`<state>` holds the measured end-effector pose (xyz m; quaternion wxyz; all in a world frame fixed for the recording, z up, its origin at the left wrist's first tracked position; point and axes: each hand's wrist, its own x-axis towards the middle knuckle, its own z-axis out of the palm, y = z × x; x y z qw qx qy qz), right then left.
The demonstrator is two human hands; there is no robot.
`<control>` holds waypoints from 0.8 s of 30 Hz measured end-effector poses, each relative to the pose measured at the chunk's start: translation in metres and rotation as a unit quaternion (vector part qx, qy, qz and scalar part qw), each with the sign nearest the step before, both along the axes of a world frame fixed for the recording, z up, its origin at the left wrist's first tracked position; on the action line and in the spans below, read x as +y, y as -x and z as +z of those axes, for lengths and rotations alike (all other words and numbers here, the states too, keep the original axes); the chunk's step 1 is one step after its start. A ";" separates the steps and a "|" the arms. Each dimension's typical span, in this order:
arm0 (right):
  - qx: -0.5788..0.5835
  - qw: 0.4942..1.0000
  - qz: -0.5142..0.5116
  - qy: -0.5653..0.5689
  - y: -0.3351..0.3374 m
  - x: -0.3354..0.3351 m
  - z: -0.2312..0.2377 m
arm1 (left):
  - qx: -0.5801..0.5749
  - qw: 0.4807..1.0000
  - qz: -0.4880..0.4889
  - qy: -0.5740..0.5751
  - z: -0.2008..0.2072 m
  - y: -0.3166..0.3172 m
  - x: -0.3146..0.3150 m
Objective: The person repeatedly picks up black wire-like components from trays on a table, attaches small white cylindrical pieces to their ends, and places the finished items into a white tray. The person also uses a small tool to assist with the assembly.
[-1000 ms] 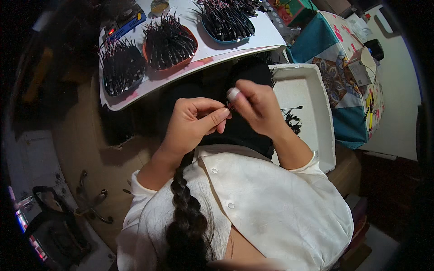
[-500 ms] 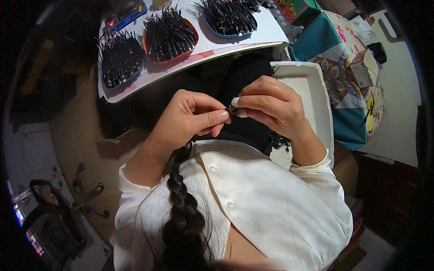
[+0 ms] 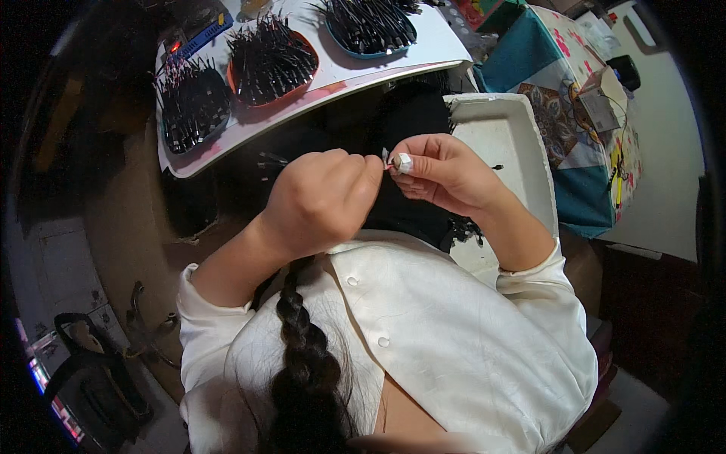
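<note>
In front of my torso, my left hand (image 3: 321, 198) is closed round a thin black cable (image 3: 273, 160). Its end, with what looks like a metal plug, sticks out past the knuckles; most of its length is hidden in the fist. My right hand (image 3: 446, 174) is closed in a pinch on fine red and pale wires (image 3: 388, 162) that come out between the two hands. White tape (image 3: 404, 163) wraps the right thumb tip. The fingertips of both hands nearly touch.
Ahead, a white table (image 3: 340, 85) bears an orange tray (image 3: 311, 76) and blue trays full of black cables. A white foam box (image 3: 522, 125) with more black cables stands by my right arm. Farther right is a cloth-covered table (image 3: 514, 60).
My left hand has turned over, back of the hand up, and closed into a fist. My right hand has rolled so its taped thumb faces up. The cable's plug end now shows at the left.
</note>
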<state>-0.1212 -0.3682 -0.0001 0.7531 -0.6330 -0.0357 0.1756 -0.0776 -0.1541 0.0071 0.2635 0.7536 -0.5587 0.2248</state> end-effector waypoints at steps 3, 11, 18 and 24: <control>-0.168 0.973 -0.063 0.144 0.009 0.000 -0.001 | 0.182 0.978 -0.015 0.100 -0.007 0.003 -0.002; -0.593 0.689 -0.062 0.411 0.004 0.000 0.009 | 0.474 0.868 -0.006 0.147 -0.012 0.015 0.000; 0.199 0.969 0.035 -0.143 0.004 -0.001 0.004 | 0.145 0.985 -0.023 0.086 -0.021 0.007 -0.002; -0.326 0.908 0.016 0.262 0.006 -0.006 0.020 | 0.618 0.747 -0.169 0.178 -0.023 0.001 0.014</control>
